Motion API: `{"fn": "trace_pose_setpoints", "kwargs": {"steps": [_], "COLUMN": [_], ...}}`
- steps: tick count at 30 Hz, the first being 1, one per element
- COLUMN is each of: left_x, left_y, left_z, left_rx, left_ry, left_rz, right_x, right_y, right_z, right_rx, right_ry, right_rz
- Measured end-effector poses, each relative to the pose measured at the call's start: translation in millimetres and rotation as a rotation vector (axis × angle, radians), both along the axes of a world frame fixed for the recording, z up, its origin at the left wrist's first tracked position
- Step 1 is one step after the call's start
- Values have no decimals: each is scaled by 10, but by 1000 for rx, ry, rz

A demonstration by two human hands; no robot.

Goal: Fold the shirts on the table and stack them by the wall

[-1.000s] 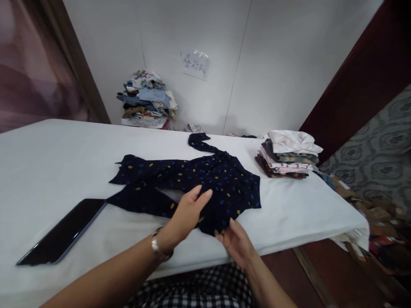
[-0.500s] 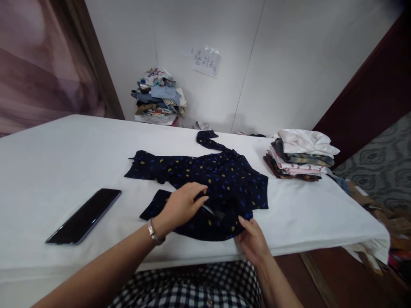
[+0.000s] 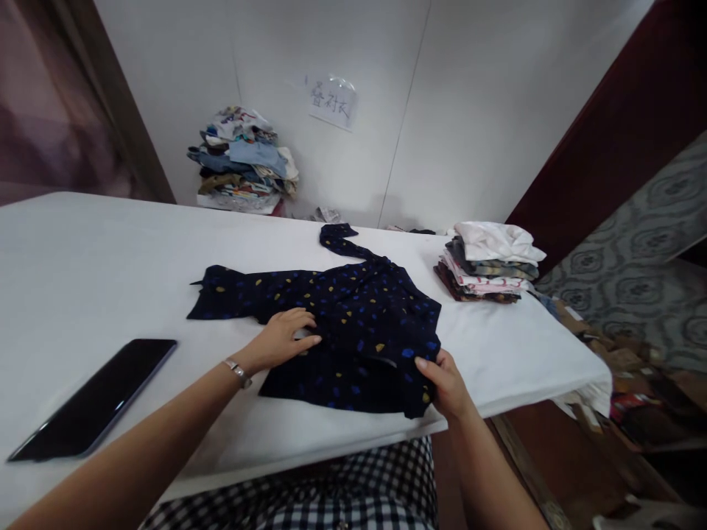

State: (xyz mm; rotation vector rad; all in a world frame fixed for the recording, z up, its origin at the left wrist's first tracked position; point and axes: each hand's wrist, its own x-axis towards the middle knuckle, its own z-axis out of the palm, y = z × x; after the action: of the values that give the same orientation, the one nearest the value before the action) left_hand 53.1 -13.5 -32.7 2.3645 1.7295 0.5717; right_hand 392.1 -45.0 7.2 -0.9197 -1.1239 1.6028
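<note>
A dark navy shirt [image 3: 353, 309] with blue and yellow spots lies spread on the white tablecloth. One sleeve bends toward the back of the table, and another part stretches out to the left. My right hand [image 3: 448, 383] pinches the shirt's near right corner, thumb on top, the other fingers mostly hidden behind the cloth. On the near left part of the shirt rests my left hand [image 3: 283, 338], its thumb and fingers apart. Between the hands the cloth is partly folded over itself, with a thin light strip showing.
A dark flat tablet-like device [image 3: 96, 397] lies at the left. Folded clothes [image 3: 489, 261] are stacked at the right, and a taller clothes pile [image 3: 243, 162] stands at the back. A paper sign [image 3: 333, 101] hangs on the wall. Boxes [image 3: 613, 346] sit beyond the right edge.
My right hand has lifted the shirt's near right corner and drawn it rightward. My left hand has shifted back and left over the cloth. The view has turned slightly right.
</note>
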Motion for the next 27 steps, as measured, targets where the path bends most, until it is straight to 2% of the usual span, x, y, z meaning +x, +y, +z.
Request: {"fn": "trace_pose_setpoints", "kwargs": {"steps": [2,7,10,14,16,18,21,23,25,27], "left_x": [-72,-316,-427,-551,-648,-781,-981,-1054,-1066,-1058], "left_y": [24,-36,-158,-376,-455,-481,-402,-263,-50,227], "left_z": [12,77,285,621,685,653,542,565,769,1175], "left_rx": [-25,24,84,260,304,237,14,-94,-136,-103], "left_ry": [4,235,364,395,394,395,365,302,244,213], "left_rz": [9,200,323,534,617,634,654,689,692,696], "right_x": [67,141,154,186,211,241,275,263,213,146], "right_y": [2,-51,-59,-39,-14,40,232,470,802,1190], "right_z": [41,29,41,97,101,70,-13,-9,135,477], "right_rx": [-1,-3,-3,-24,-34,-63,-156,-199,-200,-162], "right_ry": [-6,-23,-32,-11,5,15,28,23,-23,-89], "right_rz": [-30,-67,-119,-191,-193,-180,-149,-137,-142,-151]}}
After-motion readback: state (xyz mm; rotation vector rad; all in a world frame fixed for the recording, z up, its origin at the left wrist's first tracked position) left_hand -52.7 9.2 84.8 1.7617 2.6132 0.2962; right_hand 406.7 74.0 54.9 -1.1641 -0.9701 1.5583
